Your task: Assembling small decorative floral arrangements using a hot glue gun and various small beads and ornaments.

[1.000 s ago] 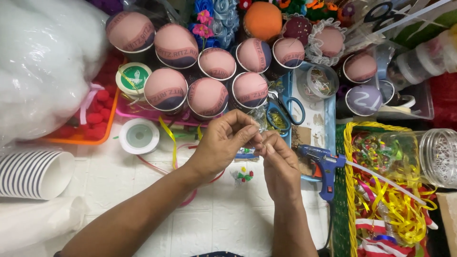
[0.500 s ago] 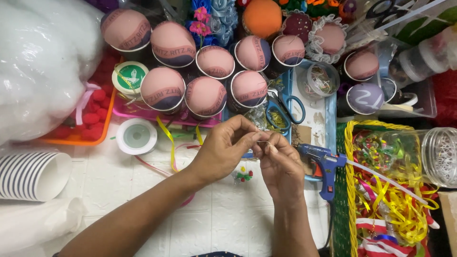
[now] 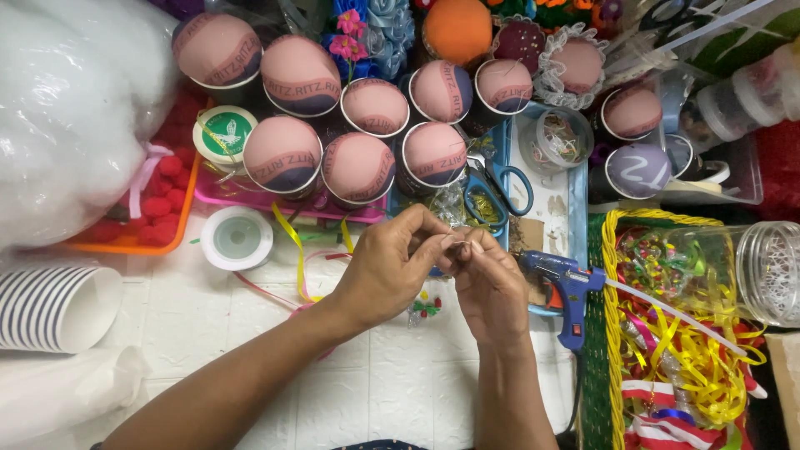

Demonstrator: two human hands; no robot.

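At the centre of the white tiled bench [image 3: 200, 333], the left hand [image 3: 392, 267] and right hand [image 3: 492, 287] meet fingertip to fingertip, both pinched shut on a tiny thin silvery piece [image 3: 457, 244] that sits at their 12 o'clock tips. At 3 o'clock lies a blue glue gun [image 3: 567, 287], then a yellow wicker basket [image 3: 607, 333] holding bright ribbons and a clear jar. At 9 o'clock is a stack of striped paper cups [image 3: 50, 307]. At 12 o'clock, pink foam balls [image 3: 358, 167] fill round cups.

Bare forearms, no sleeves, ringless fingers
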